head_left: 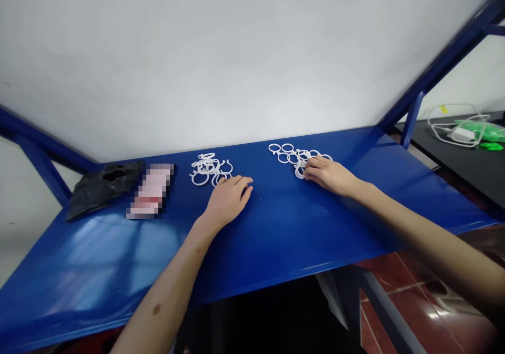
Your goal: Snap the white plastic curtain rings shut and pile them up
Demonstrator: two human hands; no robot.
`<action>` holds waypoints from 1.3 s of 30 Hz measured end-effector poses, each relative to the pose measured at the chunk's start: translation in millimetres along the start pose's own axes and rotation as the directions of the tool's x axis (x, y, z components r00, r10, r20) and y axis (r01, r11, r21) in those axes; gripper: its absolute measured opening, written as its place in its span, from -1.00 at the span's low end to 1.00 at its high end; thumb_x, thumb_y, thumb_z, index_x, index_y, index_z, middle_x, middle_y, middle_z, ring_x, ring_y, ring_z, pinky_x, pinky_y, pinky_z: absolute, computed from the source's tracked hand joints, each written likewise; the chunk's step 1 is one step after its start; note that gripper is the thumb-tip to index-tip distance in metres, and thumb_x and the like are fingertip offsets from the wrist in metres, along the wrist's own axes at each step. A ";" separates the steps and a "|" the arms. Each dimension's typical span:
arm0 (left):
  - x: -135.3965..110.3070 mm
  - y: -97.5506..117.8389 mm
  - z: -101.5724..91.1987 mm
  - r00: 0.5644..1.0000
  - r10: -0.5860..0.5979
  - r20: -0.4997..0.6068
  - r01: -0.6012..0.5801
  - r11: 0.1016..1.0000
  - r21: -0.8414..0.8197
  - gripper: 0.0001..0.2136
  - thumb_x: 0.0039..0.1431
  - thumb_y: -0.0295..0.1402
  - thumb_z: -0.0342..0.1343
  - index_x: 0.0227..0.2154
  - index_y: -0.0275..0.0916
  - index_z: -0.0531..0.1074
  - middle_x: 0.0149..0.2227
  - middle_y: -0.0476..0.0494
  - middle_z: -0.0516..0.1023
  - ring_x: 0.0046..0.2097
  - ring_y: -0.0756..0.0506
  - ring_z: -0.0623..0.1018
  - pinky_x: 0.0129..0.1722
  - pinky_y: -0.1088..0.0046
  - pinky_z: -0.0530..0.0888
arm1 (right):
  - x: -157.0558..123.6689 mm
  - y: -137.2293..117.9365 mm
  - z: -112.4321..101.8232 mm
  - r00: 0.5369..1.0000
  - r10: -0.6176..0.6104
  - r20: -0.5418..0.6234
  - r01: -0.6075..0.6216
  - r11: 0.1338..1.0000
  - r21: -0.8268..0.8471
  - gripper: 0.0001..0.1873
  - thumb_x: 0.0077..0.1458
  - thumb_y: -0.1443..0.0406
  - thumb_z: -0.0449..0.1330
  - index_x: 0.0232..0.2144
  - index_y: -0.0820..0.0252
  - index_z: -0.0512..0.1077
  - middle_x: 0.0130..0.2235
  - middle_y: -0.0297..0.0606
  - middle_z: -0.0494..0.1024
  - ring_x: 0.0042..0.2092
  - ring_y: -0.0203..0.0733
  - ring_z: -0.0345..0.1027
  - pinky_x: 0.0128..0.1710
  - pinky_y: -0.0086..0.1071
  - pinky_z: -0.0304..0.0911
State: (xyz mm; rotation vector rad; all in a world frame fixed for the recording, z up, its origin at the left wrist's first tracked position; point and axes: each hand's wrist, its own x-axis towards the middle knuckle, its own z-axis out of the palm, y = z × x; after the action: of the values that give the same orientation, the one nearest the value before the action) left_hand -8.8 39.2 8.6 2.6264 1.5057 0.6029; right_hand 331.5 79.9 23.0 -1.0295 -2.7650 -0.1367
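Two heaps of white plastic rings lie on a blue table [276,238]. My left hand [228,197] rests flat, fingers together and stretched out, just in front of the left ring heap [209,169], its fingertips close to the nearest rings. My right hand [329,175] lies on the near edge of the right ring heap [292,155]. Its fingers are curled and pinch at the rings on that side; which ring is gripped I cannot make out.
A crumpled black bag [103,185] and a blurred pink-white packet [152,191] lie at the table's left. A white wall stands behind. Blue frame bars [445,62] rise on the right. A dark side table with a white cable and charger [460,130] and green items stands far right.
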 end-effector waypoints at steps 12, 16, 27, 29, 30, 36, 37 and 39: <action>-4.8 27.9 -8.5 0.932 0.345 -0.110 -0.335 0.937 0.100 -0.79 0.43 -0.23 -0.05 -0.13 -0.20 0.43 -0.04 -0.16 0.60 -0.11 -0.12 0.57 -0.13 0.30 0.41 | 48.6 -88.9 -7.9 0.952 -0.268 -0.146 0.260 0.963 -0.074 -0.66 0.43 0.38 -0.09 -0.24 0.28 0.47 -0.28 -0.13 0.55 -0.23 -0.12 0.33 -0.21 -0.26 0.28; -4.0 28.4 -6.4 0.949 0.313 -0.042 -0.300 0.936 0.184 -0.73 0.46 -0.27 -0.12 -0.33 -0.20 0.39 -0.32 -0.09 0.58 -0.27 -0.10 0.52 -0.23 0.31 0.30 | 56.2 -99.2 5.9 0.933 -0.296 -0.203 0.280 0.955 -0.103 -0.61 0.43 0.40 -0.12 -0.32 0.26 0.46 -0.34 -0.16 0.52 -0.29 -0.13 0.28 -0.27 -0.29 0.25; 0.7 28.5 -1.3 0.956 0.292 0.026 -0.293 0.943 0.160 -0.82 0.45 -0.33 -0.07 -0.28 -0.23 0.36 -0.27 -0.06 0.56 -0.26 -0.09 0.51 -0.26 0.33 0.24 | 54.0 -100.8 16.8 0.943 -0.217 -0.253 0.209 0.976 -0.059 -0.60 0.44 0.40 -0.12 -0.35 0.27 0.44 -0.33 -0.17 0.51 -0.29 -0.17 0.26 -0.27 -0.33 0.25; 1.9 23.3 -0.6 0.949 0.313 0.040 -0.316 0.942 0.115 -0.82 0.45 -0.33 -0.07 -0.28 -0.22 0.35 -0.29 -0.02 0.55 -0.28 -0.06 0.51 -0.26 0.35 0.23 | 53.0 -99.8 16.6 0.945 -0.218 -0.244 0.215 0.976 -0.039 -0.59 0.45 0.39 -0.13 -0.34 0.26 0.45 -0.32 -0.17 0.52 -0.28 -0.18 0.27 -0.25 -0.33 0.25; 2.5 21.8 0.4 0.947 0.319 0.035 -0.321 0.941 0.108 -0.82 0.45 -0.35 -0.08 -0.29 -0.21 0.35 -0.31 -0.01 0.55 -0.29 -0.05 0.51 -0.27 0.36 0.23 | 52.7 -99.3 16.7 0.947 -0.215 -0.240 0.214 0.976 -0.030 -0.59 0.45 0.38 -0.14 -0.33 0.25 0.45 -0.32 -0.18 0.52 -0.28 -0.18 0.27 -0.25 -0.33 0.25; 2.2 31.6 9.3 0.964 0.258 -0.061 -0.232 0.932 0.279 -0.80 0.44 -0.44 -0.13 -0.27 -0.24 0.38 -0.38 -0.05 0.57 -0.38 -0.09 0.52 -0.33 0.31 0.19 | 55.4 -105.7 19.0 0.949 -0.172 -0.263 0.160 0.985 -0.066 -0.58 0.44 0.41 -0.15 -0.33 0.28 0.45 -0.33 -0.16 0.51 -0.30 -0.17 0.24 -0.29 -0.32 0.23; 1.6 34.7 10.8 0.968 0.240 -0.073 -0.206 0.928 0.310 -0.79 0.43 -0.48 -0.14 -0.27 -0.25 0.39 -0.38 -0.06 0.56 -0.39 -0.10 0.53 -0.33 0.30 0.19 | 55.9 -108.5 19.5 0.949 -0.160 -0.271 0.140 0.986 -0.089 -0.58 0.44 0.41 -0.15 -0.34 0.29 0.45 -0.34 -0.16 0.51 -0.31 -0.16 0.24 -0.30 -0.31 0.23; 0.3 39.8 13.6 0.975 0.205 -0.082 -0.166 0.924 0.345 -0.77 0.39 -0.54 -0.16 -0.28 -0.27 0.39 -0.38 -0.08 0.56 -0.43 -0.11 0.53 -0.31 0.28 0.22 | 56.1 -114.2 20.5 0.951 -0.126 -0.281 0.089 0.986 -0.141 -0.56 0.43 0.41 -0.16 -0.36 0.29 0.45 -0.37 -0.15 0.50 -0.33 -0.14 0.23 -0.34 -0.29 0.21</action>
State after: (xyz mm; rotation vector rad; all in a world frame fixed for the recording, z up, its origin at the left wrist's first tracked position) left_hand 28.8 20.6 5.5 3.0719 1.5205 0.5645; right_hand 212.1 32.6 12.2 -0.8106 -2.5688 -0.4479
